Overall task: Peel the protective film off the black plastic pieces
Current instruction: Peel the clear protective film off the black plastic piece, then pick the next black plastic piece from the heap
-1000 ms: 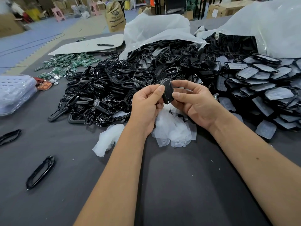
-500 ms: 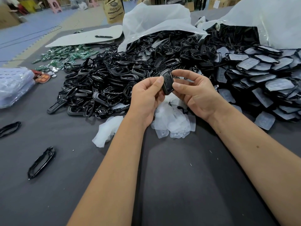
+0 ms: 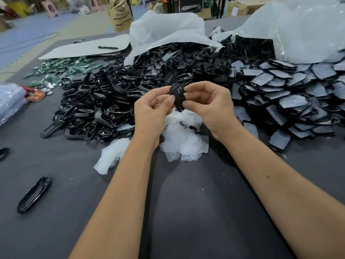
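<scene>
While both hands pinch one black piece (image 3: 177, 96) above the surface (image 3: 186, 212), the grip has changed from a second ago: the right hand (image 3: 209, 105) now curls its fingers over the piece's top edge, and the left hand (image 3: 153, 113) pinches its lower side with thumb and forefinger. The piece is tilted more than before. Below it lies a heap of peeled film (image 3: 183, 141). Beyond are bare black frames (image 3: 104, 101) at left, film-covered pieces (image 3: 291, 98) at right, white bags (image 3: 168, 28), green circuit boards (image 3: 61, 69), and cardboard boxes (image 3: 240, 8).
</scene>
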`<state>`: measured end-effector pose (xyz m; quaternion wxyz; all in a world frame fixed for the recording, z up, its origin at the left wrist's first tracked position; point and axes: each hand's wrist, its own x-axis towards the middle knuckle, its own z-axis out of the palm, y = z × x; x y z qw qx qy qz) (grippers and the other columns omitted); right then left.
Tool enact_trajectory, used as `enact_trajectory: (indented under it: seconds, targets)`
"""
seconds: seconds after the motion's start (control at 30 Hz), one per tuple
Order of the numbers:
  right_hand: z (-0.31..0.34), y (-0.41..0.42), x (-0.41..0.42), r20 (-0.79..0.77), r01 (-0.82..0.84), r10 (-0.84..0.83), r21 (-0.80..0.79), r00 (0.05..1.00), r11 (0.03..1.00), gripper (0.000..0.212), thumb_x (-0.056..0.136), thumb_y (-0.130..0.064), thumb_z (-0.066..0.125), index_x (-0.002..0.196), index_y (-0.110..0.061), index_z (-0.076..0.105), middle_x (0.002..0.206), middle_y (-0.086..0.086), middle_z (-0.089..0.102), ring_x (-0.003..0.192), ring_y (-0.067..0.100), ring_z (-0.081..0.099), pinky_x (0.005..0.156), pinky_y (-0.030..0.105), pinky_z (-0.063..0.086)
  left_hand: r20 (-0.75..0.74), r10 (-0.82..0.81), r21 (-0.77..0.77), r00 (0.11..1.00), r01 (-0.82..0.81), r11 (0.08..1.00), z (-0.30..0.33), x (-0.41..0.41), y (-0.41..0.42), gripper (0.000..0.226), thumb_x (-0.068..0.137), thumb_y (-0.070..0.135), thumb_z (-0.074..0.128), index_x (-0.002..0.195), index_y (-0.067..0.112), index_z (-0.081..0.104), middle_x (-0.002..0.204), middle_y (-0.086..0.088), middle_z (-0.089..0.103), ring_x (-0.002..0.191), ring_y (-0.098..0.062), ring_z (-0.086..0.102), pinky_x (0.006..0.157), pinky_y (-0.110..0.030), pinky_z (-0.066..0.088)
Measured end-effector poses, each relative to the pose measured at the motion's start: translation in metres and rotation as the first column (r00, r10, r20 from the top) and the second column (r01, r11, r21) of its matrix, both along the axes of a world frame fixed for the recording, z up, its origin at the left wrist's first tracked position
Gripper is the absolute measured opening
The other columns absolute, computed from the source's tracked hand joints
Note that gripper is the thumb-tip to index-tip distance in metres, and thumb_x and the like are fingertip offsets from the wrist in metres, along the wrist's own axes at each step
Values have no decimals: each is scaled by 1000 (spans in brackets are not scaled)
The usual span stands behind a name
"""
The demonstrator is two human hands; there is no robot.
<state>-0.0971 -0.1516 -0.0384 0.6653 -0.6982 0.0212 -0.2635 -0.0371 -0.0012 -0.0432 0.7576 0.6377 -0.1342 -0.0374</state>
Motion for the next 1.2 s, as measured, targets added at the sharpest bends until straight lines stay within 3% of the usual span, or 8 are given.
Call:
enact_trajectory:
  seconds: [0.1,0.2,0.37,0.47,0.57,0.87,1.07,1.2]
  targets:
    - [10,-10,-9,93,193,-171,-359,981,913,31,78,11,76,99,-12,77,90,-5,77,87,6,74,81,23,60,124,1,105,992,-14,994,7,-3,-7,28,93,-4,70,113,16,76,94,-3,76,83,-16,70,82,-30,61]
    - [20,-31,-20,221,397,-333,-600,917,694,34,80,11,68,103,-10,80,97,-1,78,92,11,72,86,25,58,227,-77,244,971,20,970,19,-7,-38,37,90,-8,64,116,15,77,103,-2,78,85,-13,72,83,-33,62]
    - [41,-85,-35,255,508,-530,-757,809,411,33,84,8,61,101,-11,81,98,7,77,100,29,65,87,30,47,494,-193,484,848,-84,871,40,-18,-105,37,82,-2,64,112,11,81,105,-2,78,92,-10,68,83,-9,48]
    - [46,-115,-46,228,489,-613,-820,757,299,35,84,9,56,101,-10,81,99,11,76,106,34,62,86,40,50,538,-279,576,795,-105,811,43,-23,-144,31,89,2,64,115,7,80,119,-8,74,116,-23,63,101,-24,47]
    - [46,-130,-52,125,367,-636,-892,761,263,41,85,10,53,104,-12,81,103,14,76,110,37,59,90,42,50,472,-260,637,842,-122,762,41,-28,-164,34,93,6,60,122,12,77,131,-7,70,130,-28,56,113,-37,41]
    - [57,-115,-42,124,388,-603,-861,788,330,45,85,9,48,104,-16,81,102,15,75,110,33,59,94,42,48,397,-2,611,918,-263,747,26,-37,-126,33,89,8,57,110,14,81,104,-8,78,100,-32,68,88,-32,52]
    - [49,-48,-5,119,245,-372,-918,921,312,38,86,7,51,102,-13,80,95,7,75,109,30,55,89,46,50,488,42,734,872,-436,520,23,-12,-76,25,85,10,62,103,14,79,115,-6,69,122,-31,47,95,-34,44]
    - [33,-20,28,-129,-95,-317,-988,939,123,40,95,0,53,126,-19,67,124,4,66,128,27,44,95,41,50,444,37,851,895,-434,295,25,9,-50,32,93,19,62,124,20,71,137,-5,58,135,-33,39,104,-42,41]
